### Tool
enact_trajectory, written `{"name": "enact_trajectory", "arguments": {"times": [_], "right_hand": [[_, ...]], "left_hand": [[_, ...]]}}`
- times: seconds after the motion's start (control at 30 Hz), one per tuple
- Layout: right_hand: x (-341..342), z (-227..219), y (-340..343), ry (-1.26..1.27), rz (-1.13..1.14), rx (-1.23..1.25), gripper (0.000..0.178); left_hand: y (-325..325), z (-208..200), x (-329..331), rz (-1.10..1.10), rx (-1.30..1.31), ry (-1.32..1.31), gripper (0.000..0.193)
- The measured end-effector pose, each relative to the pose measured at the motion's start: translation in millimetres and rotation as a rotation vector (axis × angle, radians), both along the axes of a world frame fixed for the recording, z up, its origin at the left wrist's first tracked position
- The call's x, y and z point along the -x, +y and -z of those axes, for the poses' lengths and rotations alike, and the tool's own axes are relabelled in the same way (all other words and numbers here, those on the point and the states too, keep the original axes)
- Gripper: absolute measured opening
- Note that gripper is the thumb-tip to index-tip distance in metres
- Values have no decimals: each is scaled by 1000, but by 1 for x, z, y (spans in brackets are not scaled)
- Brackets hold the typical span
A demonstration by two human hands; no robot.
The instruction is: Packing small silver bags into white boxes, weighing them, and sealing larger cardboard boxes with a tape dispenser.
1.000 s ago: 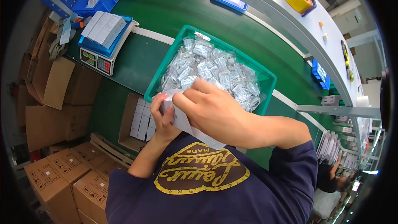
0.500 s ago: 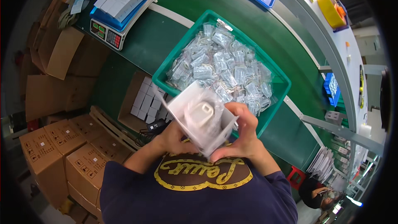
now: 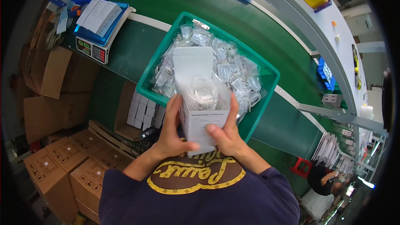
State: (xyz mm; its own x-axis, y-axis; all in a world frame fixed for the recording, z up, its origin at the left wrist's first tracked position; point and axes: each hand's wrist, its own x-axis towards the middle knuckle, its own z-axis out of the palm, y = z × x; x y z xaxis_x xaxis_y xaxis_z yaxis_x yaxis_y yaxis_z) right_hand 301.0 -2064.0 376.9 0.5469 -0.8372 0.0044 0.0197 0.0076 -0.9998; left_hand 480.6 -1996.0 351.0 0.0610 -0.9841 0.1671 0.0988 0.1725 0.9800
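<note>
Between my two hands is a small white carton (image 3: 205, 127), its top flap raised and fine print on the side facing me. A white item in a clear plastic bag (image 3: 201, 96) fills the carton's mouth; its kind is hard to make out. My left hand (image 3: 171, 129) grips the carton's left side. On the right side my right hand (image 3: 228, 131) is closed round it, thumb across the printed face. Just beyond the carton stands a green bin (image 3: 146, 81), heaped with several small clear bags (image 3: 225, 71) of pale parts.
A digital scale (image 3: 92, 49) bearing a blue tray of white boxes stands on the green bench, far left. Below it, an open carton holds small white boxes (image 3: 143, 110). Brown cartons (image 3: 48, 164) are stacked at lower left. A metal shelf frame (image 3: 321, 112) borders the right.
The carton has been turned upright, so its printed side now faces me and its flap points away. My left hand has come up along its side.
</note>
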Motion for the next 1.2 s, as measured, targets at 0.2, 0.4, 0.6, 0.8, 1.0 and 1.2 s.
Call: {"name": "enact_trajectory", "arguments": {"times": [0.2, 0.4, 0.6, 0.8, 1.0, 1.2], "right_hand": [[15, 8, -36, 38, -315, 76, 50], [-24, -14, -49, -328, 63, 27, 24], [-9, -27, -66, -9, -279, 132, 20], [-14, -34, -61, -13, -317, -103, 24], [-26, -29, -47, 122, -199, 80, 24], [-30, -43, -63, 168, -245, 161, 27]], "left_hand": [[-11, -9, -11, 147, -328, 285, 95], [-28, -27, -11, 181, -256, 258, 60], [-21, -27, -5, 119, -350, 238, 62], [-9, -22, 3, -62, -141, 71, 64], [-3, -17, 8, -198, 56, 190, 86], [-4, -27, -1, -98, -105, 24, 104]]}}
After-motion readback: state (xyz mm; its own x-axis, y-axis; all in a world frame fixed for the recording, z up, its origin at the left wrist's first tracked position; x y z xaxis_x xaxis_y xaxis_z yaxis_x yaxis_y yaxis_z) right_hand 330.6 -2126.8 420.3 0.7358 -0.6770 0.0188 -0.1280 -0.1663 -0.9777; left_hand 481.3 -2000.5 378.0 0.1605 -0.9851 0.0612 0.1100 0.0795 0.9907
